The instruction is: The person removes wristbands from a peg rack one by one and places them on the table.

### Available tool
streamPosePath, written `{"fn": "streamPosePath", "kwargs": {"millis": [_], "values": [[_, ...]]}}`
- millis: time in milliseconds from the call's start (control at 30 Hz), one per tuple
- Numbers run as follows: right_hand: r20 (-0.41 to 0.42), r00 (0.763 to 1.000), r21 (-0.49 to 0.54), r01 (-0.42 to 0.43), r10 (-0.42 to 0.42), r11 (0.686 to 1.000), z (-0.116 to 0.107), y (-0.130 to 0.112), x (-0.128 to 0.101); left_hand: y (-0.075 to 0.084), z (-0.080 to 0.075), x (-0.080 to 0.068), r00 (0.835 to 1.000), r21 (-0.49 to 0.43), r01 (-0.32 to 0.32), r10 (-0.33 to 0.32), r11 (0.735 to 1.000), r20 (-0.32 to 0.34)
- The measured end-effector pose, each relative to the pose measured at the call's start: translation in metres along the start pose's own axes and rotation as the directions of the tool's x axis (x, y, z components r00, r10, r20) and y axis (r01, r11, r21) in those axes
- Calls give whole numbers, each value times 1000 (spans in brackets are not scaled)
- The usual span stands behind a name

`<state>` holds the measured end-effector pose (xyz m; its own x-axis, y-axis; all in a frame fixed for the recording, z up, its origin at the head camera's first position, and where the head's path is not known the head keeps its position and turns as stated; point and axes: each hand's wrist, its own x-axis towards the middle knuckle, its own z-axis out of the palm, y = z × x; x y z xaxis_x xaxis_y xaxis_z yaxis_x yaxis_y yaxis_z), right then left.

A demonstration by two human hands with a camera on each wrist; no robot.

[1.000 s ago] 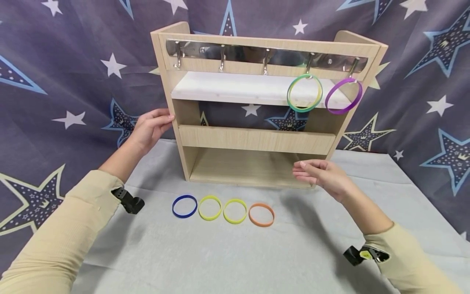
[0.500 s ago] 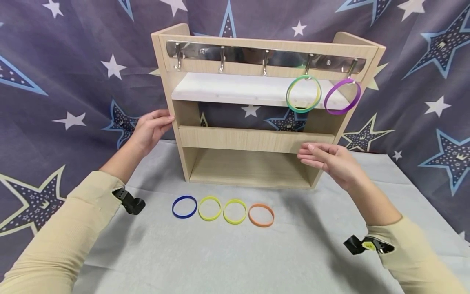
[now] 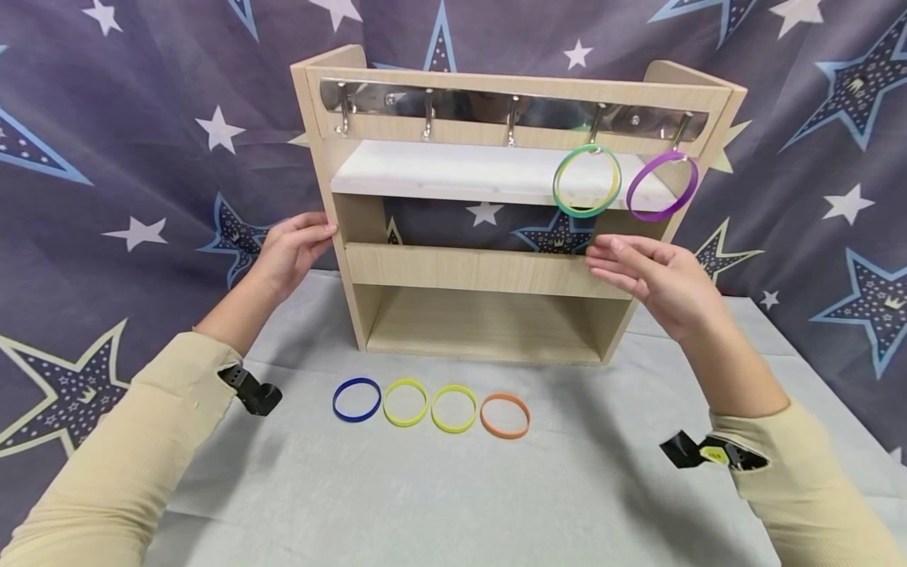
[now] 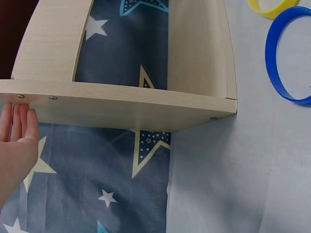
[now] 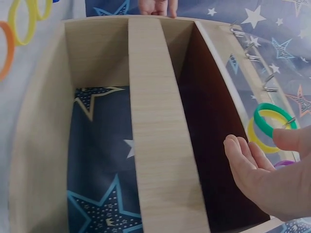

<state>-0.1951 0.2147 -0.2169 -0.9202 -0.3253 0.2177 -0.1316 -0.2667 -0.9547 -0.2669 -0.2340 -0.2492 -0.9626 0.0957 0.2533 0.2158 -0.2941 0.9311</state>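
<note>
left hand: fingers straight, touching side of pale-wood box shelf, centre left | right hand: fingers extended, empty, centre right; shelf contact unclear | round rubbery green ring: on silver metal hook, upper right, up-left of right hand, the nearer

1. Words, brand names and numbers: none can be read in the head view or either wrist view.
2. A yellow label sits on the black wrist device at the right sleeve; its dark marks are too small to make out.
3. The star-patterned cloth bears a printed sign, a small crown, inside several large dotted stars.
4. One such crown also shows low in the right wrist view.
</note>
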Motion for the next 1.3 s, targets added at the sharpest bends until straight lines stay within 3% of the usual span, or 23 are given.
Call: {"fn": "streamPosePath", "kwargs": {"millis": [367,767,1300], "values": [[-73,991,117,123,-115,986,9,-14,8,-5,-1,1,1000,17,1,-1,1000,-18],[-148,977,165,181,-157,970,23,-19,15,-8,0,3,1000,-14,-17,17,1000,-14],[-323,914,174,314,-247,933,39,-19,23,-10,-1,5,999,-24,-45,44,999,-14]]}}
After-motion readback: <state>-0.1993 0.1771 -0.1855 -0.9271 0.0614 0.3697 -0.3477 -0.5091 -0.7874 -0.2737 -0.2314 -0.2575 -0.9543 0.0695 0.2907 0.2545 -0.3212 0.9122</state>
